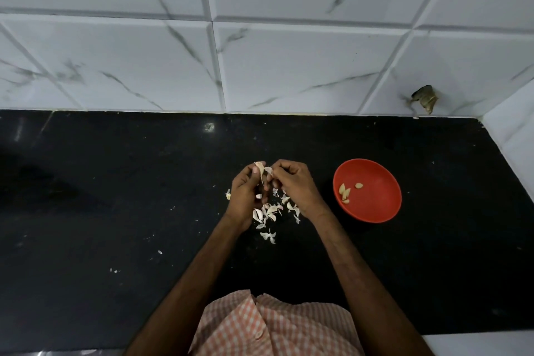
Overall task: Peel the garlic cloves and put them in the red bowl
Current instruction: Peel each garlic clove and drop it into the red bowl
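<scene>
Both hands over the black counter [115, 196], meeting mid-frame. Left hand [245, 196] and right hand [291, 182] each have fingers pinched shut on one garlic clove [261, 170], skin partly lifted. Loose peels [271, 214] on the counter below the hands. Red bowl [375, 208] just right of them, holding a few peeled cloves [345, 192].

Red bowl [375, 205], black speckled counter [115, 196], white grey-veined wall tiles [289, 61], orange-and-white checked shirt [289, 326]
</scene>
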Available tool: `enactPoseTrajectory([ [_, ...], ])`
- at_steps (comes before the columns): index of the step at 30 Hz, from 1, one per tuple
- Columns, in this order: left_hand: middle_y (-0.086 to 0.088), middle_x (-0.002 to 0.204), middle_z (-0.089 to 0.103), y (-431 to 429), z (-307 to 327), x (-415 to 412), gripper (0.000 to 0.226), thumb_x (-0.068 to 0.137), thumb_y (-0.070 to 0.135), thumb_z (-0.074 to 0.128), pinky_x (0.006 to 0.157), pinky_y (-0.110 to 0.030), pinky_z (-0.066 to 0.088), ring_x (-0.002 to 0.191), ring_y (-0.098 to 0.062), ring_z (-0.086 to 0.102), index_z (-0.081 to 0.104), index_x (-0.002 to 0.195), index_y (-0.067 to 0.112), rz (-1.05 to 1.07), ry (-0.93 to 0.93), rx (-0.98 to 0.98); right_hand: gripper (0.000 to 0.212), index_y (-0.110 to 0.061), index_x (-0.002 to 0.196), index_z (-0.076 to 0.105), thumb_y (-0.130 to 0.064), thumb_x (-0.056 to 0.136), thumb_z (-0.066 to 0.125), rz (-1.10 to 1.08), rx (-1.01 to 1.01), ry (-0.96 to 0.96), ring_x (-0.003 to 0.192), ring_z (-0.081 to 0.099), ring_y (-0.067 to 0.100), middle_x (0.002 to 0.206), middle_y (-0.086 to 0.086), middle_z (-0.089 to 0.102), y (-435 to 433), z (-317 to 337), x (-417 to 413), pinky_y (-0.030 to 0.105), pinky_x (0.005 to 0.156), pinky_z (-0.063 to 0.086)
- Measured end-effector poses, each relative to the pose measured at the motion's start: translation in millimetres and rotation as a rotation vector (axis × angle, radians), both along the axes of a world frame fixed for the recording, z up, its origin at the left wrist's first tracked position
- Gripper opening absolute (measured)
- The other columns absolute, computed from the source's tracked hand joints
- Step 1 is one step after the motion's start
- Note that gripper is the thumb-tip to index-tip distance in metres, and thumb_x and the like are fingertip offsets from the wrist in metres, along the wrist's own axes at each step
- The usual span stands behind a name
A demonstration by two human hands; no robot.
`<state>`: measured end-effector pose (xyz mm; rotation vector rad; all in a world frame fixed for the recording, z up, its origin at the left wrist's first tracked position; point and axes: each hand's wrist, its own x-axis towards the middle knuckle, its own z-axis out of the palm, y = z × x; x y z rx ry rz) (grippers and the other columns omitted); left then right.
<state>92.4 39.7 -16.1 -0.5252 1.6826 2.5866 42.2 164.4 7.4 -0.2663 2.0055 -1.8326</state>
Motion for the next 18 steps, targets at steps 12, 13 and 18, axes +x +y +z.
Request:
enactPoseTrajectory([
  [12, 0.006, 0.067, 0.051, -9, -8, -1, 0.027, 0.106, 0.014, 0.048, 0.051, -0.011, 0.036, 0.053, 0.0, 0.043, 0.066, 0.109, -0.006, 0.046, 0.057, -0.322, 0.021, -0.015, 0.077, 0.068, -0.028, 0.094, 0.071, -0.043, 0.526, 0.322, 0.06, 0.061, 0.006, 0.066, -0.006, 0.065, 15, -16, -6, 0.025, 0.061, 0.051],
  [13, 0.007, 0.068, 0.053, -9, -8, -1, 0.025, 0.106, 0.014, 0.05, 0.054, -0.012, 0.038, 0.056, 0.001, 0.046, 0.067, 0.106, -0.004, 0.041, 0.067, -0.358, 0.012, -0.017, 0.083, 0.069, -0.025, 0.092, 0.073, -0.052, 0.512, 0.345, 0.067, 0.063, 0.004, 0.074, -0.009, 0.066, 15, -14, -7, 0.022, 0.065, 0.052],
  [18, -0.006, 0.08, 0.068, -16, -12, -3, 0.016, 0.102, 0.018, 0.059, 0.068, -0.033, 0.05, 0.073, -0.013, 0.06, 0.07, 0.093, 0.01, 0.016, 0.109, -0.589, 0.007, -0.013, 0.097, 0.075, -0.013, 0.094, 0.069, -0.011, 0.413, 0.421, 0.078, 0.069, 0.007, 0.086, -0.005, 0.073, 15, -3, -13, 0.025, 0.072, 0.057],
])
